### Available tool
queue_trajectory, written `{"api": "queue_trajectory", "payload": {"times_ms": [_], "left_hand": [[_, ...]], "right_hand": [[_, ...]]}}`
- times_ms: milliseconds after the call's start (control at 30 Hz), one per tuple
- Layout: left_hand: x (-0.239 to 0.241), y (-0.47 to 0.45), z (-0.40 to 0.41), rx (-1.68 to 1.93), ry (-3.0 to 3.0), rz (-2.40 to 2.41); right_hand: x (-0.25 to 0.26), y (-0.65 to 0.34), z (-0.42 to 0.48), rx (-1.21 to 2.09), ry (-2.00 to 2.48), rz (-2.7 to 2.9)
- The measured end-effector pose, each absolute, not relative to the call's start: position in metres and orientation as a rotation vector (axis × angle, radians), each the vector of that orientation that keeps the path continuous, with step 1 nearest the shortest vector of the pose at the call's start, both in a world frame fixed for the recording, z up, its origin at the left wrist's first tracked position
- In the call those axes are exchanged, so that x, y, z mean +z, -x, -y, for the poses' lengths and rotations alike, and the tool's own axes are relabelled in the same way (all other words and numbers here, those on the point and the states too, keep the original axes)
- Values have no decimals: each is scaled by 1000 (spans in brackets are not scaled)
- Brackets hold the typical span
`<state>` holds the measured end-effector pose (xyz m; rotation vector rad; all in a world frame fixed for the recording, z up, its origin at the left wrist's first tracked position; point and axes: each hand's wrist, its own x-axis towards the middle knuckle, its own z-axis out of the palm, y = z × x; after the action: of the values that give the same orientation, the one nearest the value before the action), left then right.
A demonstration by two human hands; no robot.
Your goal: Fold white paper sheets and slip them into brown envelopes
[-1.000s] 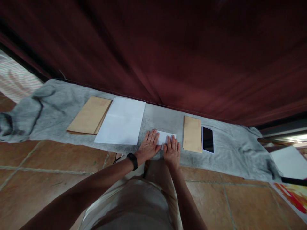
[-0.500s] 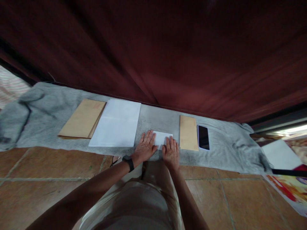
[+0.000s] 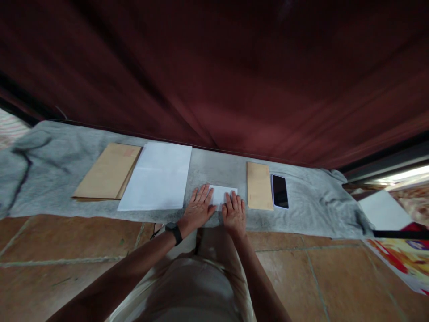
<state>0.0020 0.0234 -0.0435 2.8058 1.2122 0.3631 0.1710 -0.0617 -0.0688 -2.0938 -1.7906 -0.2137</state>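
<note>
A small folded white sheet of paper (image 3: 219,195) lies flat on the grey cloth in front of me. My left hand (image 3: 198,209), below a black wristwatch, rests flat at the paper's left edge with its fingers stretched out. Over the paper's right part lies my right hand (image 3: 233,214), also flat with extended fingers. To the left is a stack of large white paper (image 3: 156,176), beside brown envelopes (image 3: 107,172). Right of my hands sits a single brown envelope (image 3: 259,187).
A smartphone (image 3: 280,191) with a dark screen lies right of the single envelope. The grey cloth (image 3: 311,201) covers a narrow bench along a dark red curtain (image 3: 214,80). At far right, a white sheet (image 3: 385,210) and a colourful printed sheet (image 3: 405,264) sit lower down.
The whole view has shifted slightly, so things on the bench appear a little further left. My right hand has slid slightly left across the small paper; my left stays at its edge.
</note>
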Motion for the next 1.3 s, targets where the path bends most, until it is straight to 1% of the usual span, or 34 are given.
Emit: {"api": "queue_trajectory", "payload": {"times_ms": [300, 600, 833, 1000, 1300], "left_hand": [[-39, -18, -23, 346, -2839, -1061], [-45, -10, -22, 396, -2768, -1265], [-46, -4, -19, 418, -2760, -1267], [-46, -4, -19, 423, -2776, -1264], [-45, -4, -19, 426, -2775, -1268]], "right_hand": [[-68, -168, 61, -215, 2089, 1764], [-63, -167, 61, -211, 2131, 1759], [-61, -168, 61, -163, 2120, 1738], [-69, -178, 60, -110, 2089, 1593], [-80, -189, 69, -141, 1958, 1555]]}}
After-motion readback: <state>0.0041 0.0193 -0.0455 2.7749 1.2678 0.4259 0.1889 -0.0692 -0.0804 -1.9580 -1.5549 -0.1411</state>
